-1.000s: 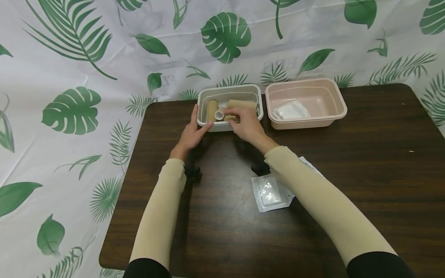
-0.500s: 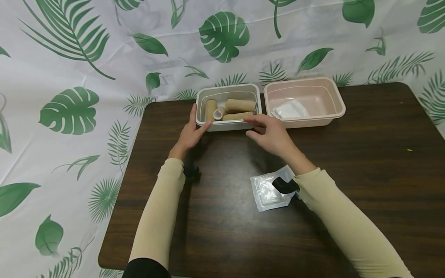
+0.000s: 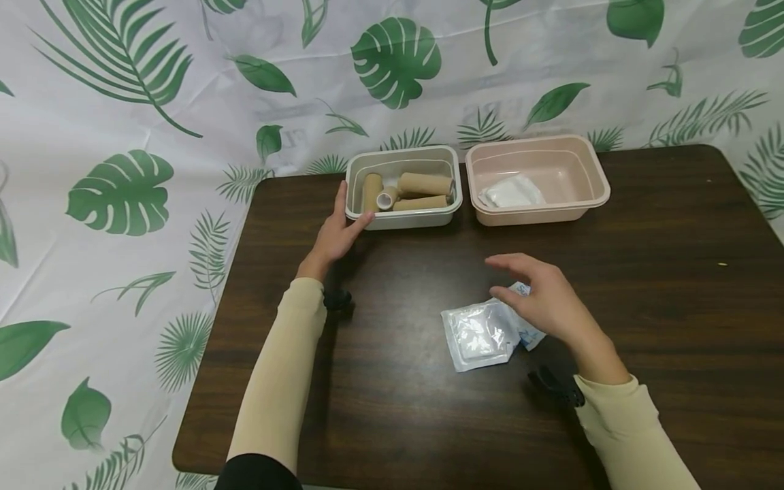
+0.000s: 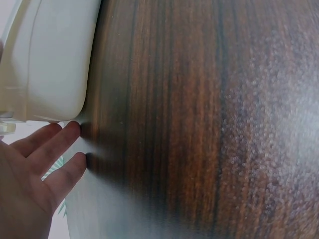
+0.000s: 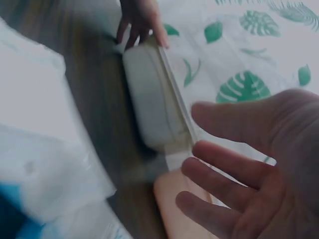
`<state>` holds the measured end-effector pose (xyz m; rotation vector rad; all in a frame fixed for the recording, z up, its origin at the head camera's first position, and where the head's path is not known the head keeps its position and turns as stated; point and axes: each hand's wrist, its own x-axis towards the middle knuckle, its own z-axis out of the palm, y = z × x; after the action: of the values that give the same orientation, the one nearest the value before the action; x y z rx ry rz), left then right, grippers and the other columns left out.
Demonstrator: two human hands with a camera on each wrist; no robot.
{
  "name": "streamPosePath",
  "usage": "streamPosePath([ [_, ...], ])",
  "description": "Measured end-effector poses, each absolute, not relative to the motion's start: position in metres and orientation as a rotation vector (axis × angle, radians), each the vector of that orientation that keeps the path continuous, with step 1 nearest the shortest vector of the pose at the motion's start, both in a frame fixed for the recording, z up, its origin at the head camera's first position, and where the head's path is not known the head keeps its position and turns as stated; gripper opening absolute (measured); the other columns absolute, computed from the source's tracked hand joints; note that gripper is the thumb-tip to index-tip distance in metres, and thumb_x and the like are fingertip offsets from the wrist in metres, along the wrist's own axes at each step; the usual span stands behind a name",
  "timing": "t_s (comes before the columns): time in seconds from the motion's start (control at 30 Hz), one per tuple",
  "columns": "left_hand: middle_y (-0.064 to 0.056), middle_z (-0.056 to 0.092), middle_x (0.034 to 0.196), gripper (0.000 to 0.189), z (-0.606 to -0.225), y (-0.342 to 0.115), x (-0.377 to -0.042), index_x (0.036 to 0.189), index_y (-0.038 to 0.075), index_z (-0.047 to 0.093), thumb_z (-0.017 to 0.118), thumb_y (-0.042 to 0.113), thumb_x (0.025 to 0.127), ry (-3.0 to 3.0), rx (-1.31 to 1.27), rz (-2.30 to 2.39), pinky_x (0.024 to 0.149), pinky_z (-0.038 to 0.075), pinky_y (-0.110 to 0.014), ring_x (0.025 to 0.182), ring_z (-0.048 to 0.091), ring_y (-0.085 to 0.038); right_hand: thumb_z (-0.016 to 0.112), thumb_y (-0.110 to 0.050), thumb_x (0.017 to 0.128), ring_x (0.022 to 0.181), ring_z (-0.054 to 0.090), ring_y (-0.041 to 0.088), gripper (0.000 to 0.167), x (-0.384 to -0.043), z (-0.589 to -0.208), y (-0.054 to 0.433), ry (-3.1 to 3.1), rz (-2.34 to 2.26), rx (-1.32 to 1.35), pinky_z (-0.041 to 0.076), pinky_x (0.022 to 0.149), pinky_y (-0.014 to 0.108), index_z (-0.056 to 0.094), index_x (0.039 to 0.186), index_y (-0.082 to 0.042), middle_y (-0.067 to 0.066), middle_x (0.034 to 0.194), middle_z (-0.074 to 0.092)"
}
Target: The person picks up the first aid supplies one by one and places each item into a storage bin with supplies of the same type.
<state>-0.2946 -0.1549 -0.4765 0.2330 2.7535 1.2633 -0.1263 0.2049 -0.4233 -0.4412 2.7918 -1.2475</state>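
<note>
My left hand (image 3: pixel 333 235) rests on the left front corner of the grey-white bin (image 3: pixel 422 219), thumb at the front rim and fingers straight along its side. Several tan bandage-like rolls (image 3: pixel 425 184) lie in that bin, one a short roll (image 3: pixel 386 199) with a white-ringed end facing me. Further right, my right hand (image 3: pixel 545 296) hovers over the table with fingers spread and nothing in it. Just beyond its thumb lie flat sealed packets: a shiny clear-and-white packet (image 3: pixel 480 337) and a blue-printed packet (image 3: pixel 528 333), partly overlapping. In the right wrist view these packets (image 5: pixel 45 124) are large and blurred.
A pink bin (image 3: pixel 578 173) stands to the right of the grey-white one, with a folded white pad (image 3: pixel 512 191) inside. Both sit at the back edge of the dark wooden table (image 3: pixel 392 408), against a leaf-print sheet (image 3: pixel 392 102).
My right hand has left the grey-white bin and come back and right, over the packets. The short roll stays in the bin. My left hand holds its place at the corner.
</note>
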Motion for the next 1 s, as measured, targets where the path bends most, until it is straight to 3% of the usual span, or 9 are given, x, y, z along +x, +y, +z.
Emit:
streamPosePath([
  [0.33, -0.023, 0.034, 0.153, 0.091, -0.473, -0.155, -0.292, 0.156, 0.040, -0.007, 0.050, 0.068, 0.091, 2.748, 0.237, 1.276, 0.106, 0.030, -0.057, 0.133, 0.040, -0.042, 0.085, -0.014, 0.077, 0.132, 0.040, 0.044, 0.067, -0.090, -0.445, 0.212, 2.831, -1.044, -0.493, 0.033, 0.101, 0.063, 0.056, 0.138, -0.009, 0.016, 0.145, 0.046],
  [0.63, -0.024, 0.034, 0.152, 0.091, -0.474, -0.154, -0.292, 0.157, 0.039, -0.006, 0.050, 0.066, 0.092, 2.747, 0.249, 1.280, 0.106, 0.031, -0.055, 0.133, 0.041, -0.042, 0.091, -0.025, 0.068, 0.143, 0.023, 0.040, 0.089, -0.075, -0.470, 0.202, 2.761, -0.939, -0.574, 0.028, 0.104, 0.063, 0.049, 0.146, -0.017, 0.015, 0.157, 0.030],
  [1.0, -0.023, 0.034, 0.153, 0.089, -0.474, -0.155, -0.292, 0.154, 0.045, -0.009, 0.050, 0.068, 0.091, 2.745, 0.230, 1.268, 0.107, 0.030, -0.054, 0.134, 0.040, -0.040, 0.089, -0.011, 0.069, 0.141, 0.023, 0.044, 0.078, -0.073, -0.477, 0.199, 2.774, -0.919, -0.575, 0.029, 0.104, 0.062, 0.055, 0.139, -0.007, 0.020, 0.154, 0.032],
])
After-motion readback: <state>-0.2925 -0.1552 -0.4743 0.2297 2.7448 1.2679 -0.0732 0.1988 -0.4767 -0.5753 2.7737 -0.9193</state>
